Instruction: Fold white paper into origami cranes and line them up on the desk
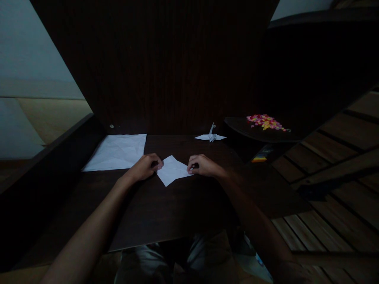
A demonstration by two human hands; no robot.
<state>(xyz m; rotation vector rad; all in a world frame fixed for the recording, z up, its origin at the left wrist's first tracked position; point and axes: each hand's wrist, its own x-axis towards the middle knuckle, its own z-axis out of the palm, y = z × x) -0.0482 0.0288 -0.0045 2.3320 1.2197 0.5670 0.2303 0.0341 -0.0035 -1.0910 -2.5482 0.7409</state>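
A folded sheet of white paper (173, 170), kite-like in outline with creases, lies on the dark wooden desk (154, 213) between my hands. My left hand (147, 165) pinches its left corner between thumb and fingers. At the paper's narrow right end, my right hand (203, 165) closes its fingertips on the tip. Farther back stands a finished white paper crane (211, 136) with its wings spread, apart from both hands. Sheets of white paper (117, 152) lie flat to the left, just beyond my left wrist.
A small curved shelf (237, 125) at the right carries a pile of pink, red and yellow bits (268, 122). Under it is something with yellow and orange stripes (259, 159). A dark panel (166, 71) rises behind the desk, and a low side wall (47, 152) bounds its left.
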